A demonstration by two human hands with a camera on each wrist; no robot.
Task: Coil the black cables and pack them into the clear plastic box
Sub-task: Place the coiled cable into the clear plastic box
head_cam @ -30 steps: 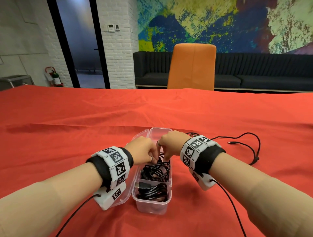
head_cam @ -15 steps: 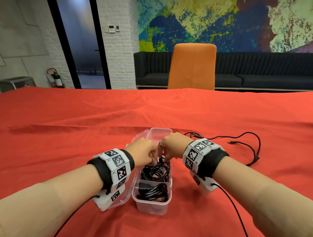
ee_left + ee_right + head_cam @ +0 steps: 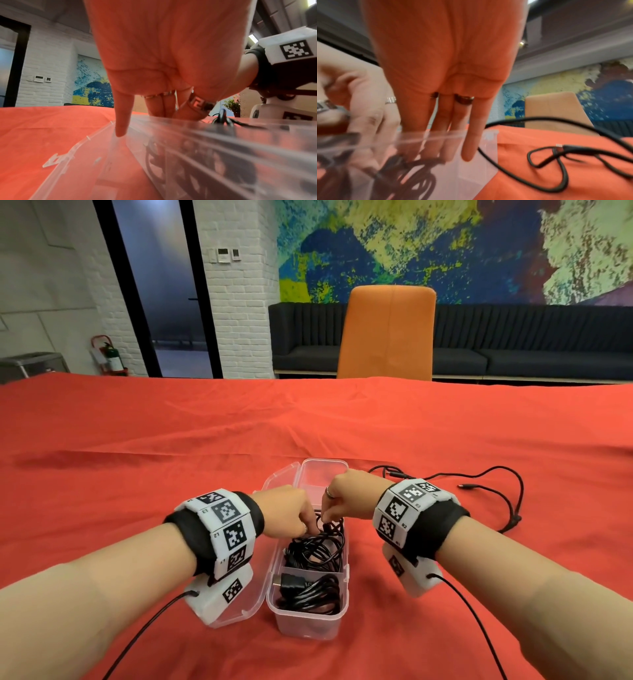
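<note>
Both hands have barely shifted since the earlier frame: the right hand (image 3: 346, 494) has drifted slightly toward the far end of the clear plastic box (image 3: 310, 619), and the left hand (image 3: 291, 510) stays beside it over the middle compartment.

The grip of each hand appears to be a pinch on the black coiled cable (image 3: 317, 547) in the middle compartment. The fingertips are partly hidden behind the box wall, so I judge this rather than see it outright.

Risks from here: the coil looks springy and may unwind or ride up over the rim once released. The left little finger (image 3: 122, 121) touches the open hinged clear lid (image 3: 239, 607), which a nudge could shift. The loose black cable (image 3: 513, 501) on the red tablecloth (image 3: 137, 457) of the table may snag as it is pulled in.

Count: two hands, one box with one lid, two coils packed (the second black coil (image 3: 308, 590) in the near compartment), and at least one loose cable, possibly two; I cannot tell.
</note>
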